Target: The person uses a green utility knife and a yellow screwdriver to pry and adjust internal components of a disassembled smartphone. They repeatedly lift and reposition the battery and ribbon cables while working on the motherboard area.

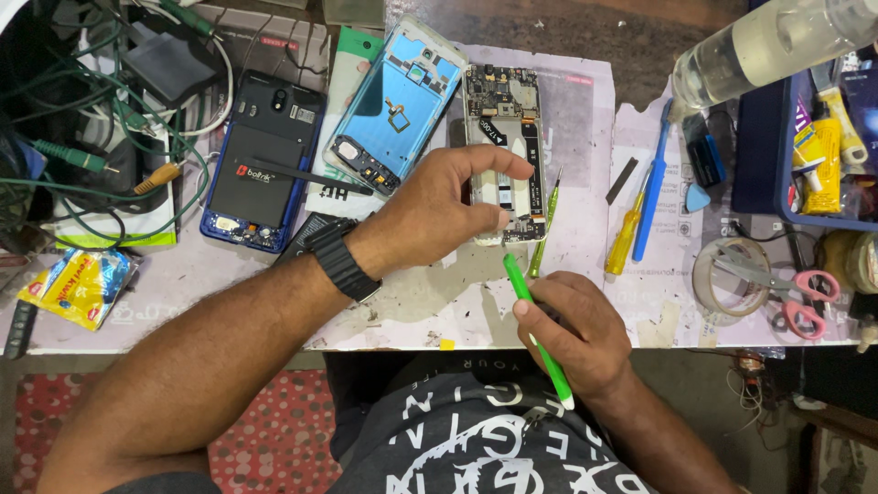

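Observation:
My left hand (448, 206) rests over the lower part of an opened phone (503, 119) with its circuit board exposed, thumb and fingers pinching its bottom end. A black watch sits on that wrist. My right hand (572, 334) grips a green plastic pry tool (526, 297), whose tip points up toward the phone's lower edge. A small green-handled screwdriver (547, 224) lies just right of the phone.
A light-blue phone back cover (402, 101) and a dark blue phone (265, 155) lie to the left. Yellow screwdriver (626, 238), blue tool (652, 197), tape roll (722, 279), pink scissors (796, 293), clear bottle (759, 46), blue tray (805, 137) at right. Cables (82, 110) crowd the far left.

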